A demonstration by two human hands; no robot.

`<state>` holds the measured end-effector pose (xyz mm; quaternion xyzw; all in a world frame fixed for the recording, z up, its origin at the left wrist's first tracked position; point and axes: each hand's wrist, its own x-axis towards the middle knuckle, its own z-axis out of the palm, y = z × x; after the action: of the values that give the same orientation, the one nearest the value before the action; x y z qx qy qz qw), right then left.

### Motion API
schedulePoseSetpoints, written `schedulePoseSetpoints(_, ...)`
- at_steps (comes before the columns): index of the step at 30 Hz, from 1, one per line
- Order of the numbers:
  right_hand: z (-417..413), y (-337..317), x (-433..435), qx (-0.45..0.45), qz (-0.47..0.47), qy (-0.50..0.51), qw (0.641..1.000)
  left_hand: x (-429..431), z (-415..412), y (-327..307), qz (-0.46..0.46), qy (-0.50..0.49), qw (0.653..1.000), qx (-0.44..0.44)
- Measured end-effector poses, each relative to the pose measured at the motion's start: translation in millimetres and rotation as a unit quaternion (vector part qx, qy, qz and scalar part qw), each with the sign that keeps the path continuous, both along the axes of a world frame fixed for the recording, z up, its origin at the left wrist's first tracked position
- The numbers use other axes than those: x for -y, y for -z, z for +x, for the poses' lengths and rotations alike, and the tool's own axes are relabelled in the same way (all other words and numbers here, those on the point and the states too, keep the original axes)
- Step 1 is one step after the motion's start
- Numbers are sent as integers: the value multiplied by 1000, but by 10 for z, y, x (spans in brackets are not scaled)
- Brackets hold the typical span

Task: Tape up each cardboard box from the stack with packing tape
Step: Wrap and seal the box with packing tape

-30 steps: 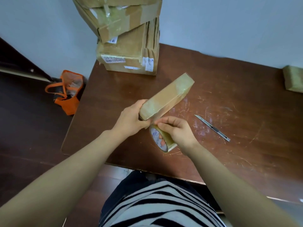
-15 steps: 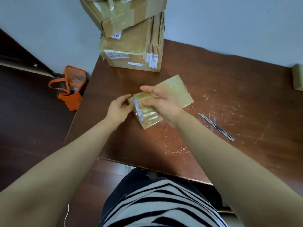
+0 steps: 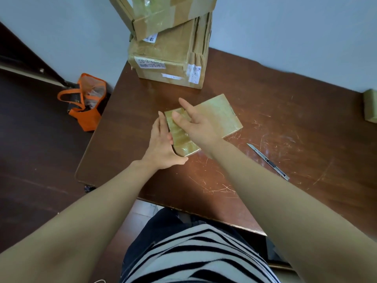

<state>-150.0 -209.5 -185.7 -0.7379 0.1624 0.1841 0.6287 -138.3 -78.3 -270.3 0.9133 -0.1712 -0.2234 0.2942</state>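
- The small box [image 3: 220, 113] lay flat on the table [image 3: 285, 111], near the middle, set at a slant with one end towards the person. It sat in front of the stack [image 3: 169, 52] but apart from it.
- The left hand [image 3: 163, 146] was set edge-on against the near left end of the small box, its fingers [image 3: 161, 123] straight and together and gripping nothing. Judged: it braced the box so that it would not slide under pressure from above.
- The right hand [image 3: 199, 127] lay over the near half of the box top, thumb and forefinger straight and spread. The other fingers were hidden behind the back of the hand, so I could not tell whether they held anything.
- Glossy, wrinkled tape [image 3: 181, 137] showed at the near end between the two hands. Judged: the tape was being pressed down over that end. I could not make out a tape roll; it may have been under the right palm.
- The stack stood at the far left corner of the table, against the wall, with its top box tilted and overhanging.
- A knife [image 3: 267, 161] lay on the table to the right of the right forearm, well apart from the box.
- A wrapped parcel [image 3: 371, 108] sat at the far right edge of view.
- An orange bag [image 3: 85, 107] stood on the floor to the left.
- Nothing stood between the hands and the small box. The knife lay in the likely sweep of the right arm.
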Motion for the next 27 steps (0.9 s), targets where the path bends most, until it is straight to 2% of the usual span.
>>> schedulePoseSetpoints(2, -119, -91, 57, 43, 0, -6, 999, -14, -31, -22, -46, -44, 997, -50)
schedulePoseSetpoints(4, -293, -175, 147, 72, 14, -11, 997, -32, -29, -47, -60, -59, 995, -57)
schedulePoseSetpoints(7, -680, -209, 257, -6, -35, -11, 999, -40, -8, -50, -54, -61, 995, -57)
schedulePoseSetpoints(10, -948, -55, 308, -78, -47, 46, 995, -29, 12, -56, -40, -46, 997, -53)
schedulePoseSetpoints(13, -931, 99, 314, -117, -84, 55, 988, -17, 15, -87, -31, -35, 998, -53)
schedulePoseSetpoints(20, -708, 208, 264, -210, -91, 39, 973, -40, 19, -109, -14, -1, 1000, -25)
schedulePoseSetpoints(22, -615, 206, 263, -230, -86, 32, 969, -37, 37, -141, 19, 17, 999, -27)
schedulePoseSetpoints(25, -497, 203, 259, -255, -81, 19, 963, -13, 105, -289, 147, 80, 984, -64)
schedulePoseSetpoints(27, -442, 202, 247, -271, -60, 13, 961, 109, 213, -434, 160, 76, 982, -58)
